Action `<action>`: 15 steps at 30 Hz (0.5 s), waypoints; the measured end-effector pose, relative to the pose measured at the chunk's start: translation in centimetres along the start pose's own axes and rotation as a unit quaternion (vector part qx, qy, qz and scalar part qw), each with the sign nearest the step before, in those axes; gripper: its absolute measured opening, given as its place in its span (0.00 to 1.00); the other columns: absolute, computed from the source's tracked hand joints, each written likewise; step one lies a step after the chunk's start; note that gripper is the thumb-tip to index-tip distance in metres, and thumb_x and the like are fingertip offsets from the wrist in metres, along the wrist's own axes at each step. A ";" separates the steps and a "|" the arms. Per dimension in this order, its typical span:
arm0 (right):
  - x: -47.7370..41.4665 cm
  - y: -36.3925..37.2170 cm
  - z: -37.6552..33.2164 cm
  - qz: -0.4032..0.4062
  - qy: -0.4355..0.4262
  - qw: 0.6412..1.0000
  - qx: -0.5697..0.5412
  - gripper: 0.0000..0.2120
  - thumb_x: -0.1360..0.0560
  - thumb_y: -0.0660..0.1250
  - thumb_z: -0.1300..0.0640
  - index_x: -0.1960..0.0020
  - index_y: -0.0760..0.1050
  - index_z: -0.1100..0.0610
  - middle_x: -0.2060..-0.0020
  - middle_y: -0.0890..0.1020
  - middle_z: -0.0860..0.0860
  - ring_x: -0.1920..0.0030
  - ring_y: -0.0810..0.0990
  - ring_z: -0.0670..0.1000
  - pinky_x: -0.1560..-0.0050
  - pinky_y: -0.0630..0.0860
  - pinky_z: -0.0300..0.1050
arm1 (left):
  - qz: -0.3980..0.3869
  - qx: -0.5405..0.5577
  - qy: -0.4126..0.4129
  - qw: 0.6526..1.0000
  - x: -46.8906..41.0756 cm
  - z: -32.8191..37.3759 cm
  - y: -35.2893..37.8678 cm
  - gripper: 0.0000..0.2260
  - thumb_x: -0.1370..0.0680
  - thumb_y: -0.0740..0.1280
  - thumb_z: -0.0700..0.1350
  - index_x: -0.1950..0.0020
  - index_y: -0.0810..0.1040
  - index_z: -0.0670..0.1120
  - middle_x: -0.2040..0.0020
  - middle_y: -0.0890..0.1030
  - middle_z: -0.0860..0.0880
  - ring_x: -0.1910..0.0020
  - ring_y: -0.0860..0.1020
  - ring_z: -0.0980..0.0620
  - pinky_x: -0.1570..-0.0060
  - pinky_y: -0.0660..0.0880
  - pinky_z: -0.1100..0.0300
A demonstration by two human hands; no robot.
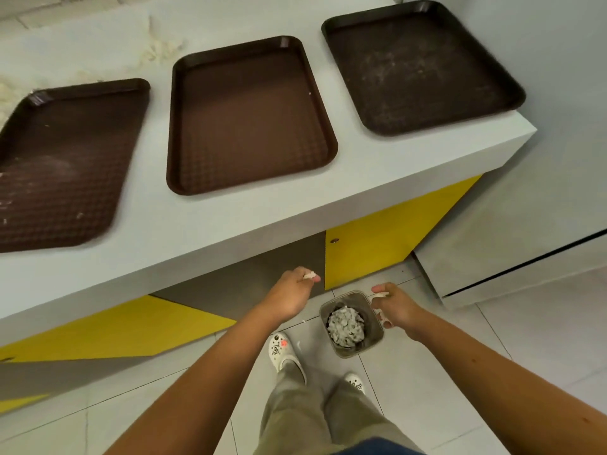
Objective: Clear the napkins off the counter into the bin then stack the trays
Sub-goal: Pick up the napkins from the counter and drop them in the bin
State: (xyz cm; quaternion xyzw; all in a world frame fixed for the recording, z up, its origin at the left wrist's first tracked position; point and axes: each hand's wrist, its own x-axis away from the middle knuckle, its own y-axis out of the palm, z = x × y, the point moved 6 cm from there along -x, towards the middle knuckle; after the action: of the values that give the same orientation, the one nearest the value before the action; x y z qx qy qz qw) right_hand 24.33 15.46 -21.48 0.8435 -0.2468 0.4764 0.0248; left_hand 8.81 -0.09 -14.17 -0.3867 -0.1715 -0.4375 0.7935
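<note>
Pinching napkins (310, 275), left hand (289, 298), right hand (397, 311), bin (376, 338) between

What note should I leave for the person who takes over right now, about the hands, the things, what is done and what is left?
Left hand pinches a napkin scrap, just left of the bin.
Right hand holds napkin bits at the bin's rim.
The bin, on the floor, holds many napkins.
Three trays lie apart on the counter, unstacked.
Done: many napkins binned.
Left: drop what both hands hold, clear the pale crumpled heap at the counter's far left, stack the trays.
</note>
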 end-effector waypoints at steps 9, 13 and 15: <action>-0.8 -0.5 1.6 -0.013 0.008 0.998 -0.053 0.13 0.20 0.59 0.63 0.37 0.72 0.60 0.53 0.77 0.60 0.62 0.74 0.55 0.62 0.74 0.46 | 0.010 0.030 -0.024 0.999 -1.1 -2.2 2.0 0.12 0.26 0.73 0.46 0.44 0.77 0.49 0.49 0.80 0.50 0.55 0.78 0.53 0.58 0.75 0.60; -0.2 -1.2 1.4 0.004 -0.015 0.998 -0.063 0.11 0.19 0.57 0.62 0.40 0.74 0.59 0.51 0.78 0.57 0.58 0.77 0.53 0.61 0.76 0.43 | -0.025 0.009 -0.010 1.000 -2.1 -1.8 4.7 0.11 0.28 0.75 0.45 0.49 0.77 0.53 0.48 0.81 0.48 0.56 0.79 0.53 0.61 0.75 0.61; 0.0 -2.0 1.4 0.022 -0.029 0.997 -0.065 0.11 0.20 0.57 0.64 0.41 0.75 0.58 0.54 0.78 0.55 0.58 0.77 0.51 0.60 0.76 0.43 | -0.021 0.008 -0.001 1.000 -2.7 -1.5 5.9 0.10 0.28 0.75 0.47 0.50 0.78 0.55 0.47 0.81 0.47 0.56 0.79 0.52 0.65 0.73 0.63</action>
State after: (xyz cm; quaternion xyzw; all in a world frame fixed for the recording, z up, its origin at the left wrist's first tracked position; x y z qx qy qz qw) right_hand 26.28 16.85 -21.86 0.8478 -0.2965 0.4352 0.0623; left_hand 12.11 2.19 -19.54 -0.3772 -0.1835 -0.4521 0.7872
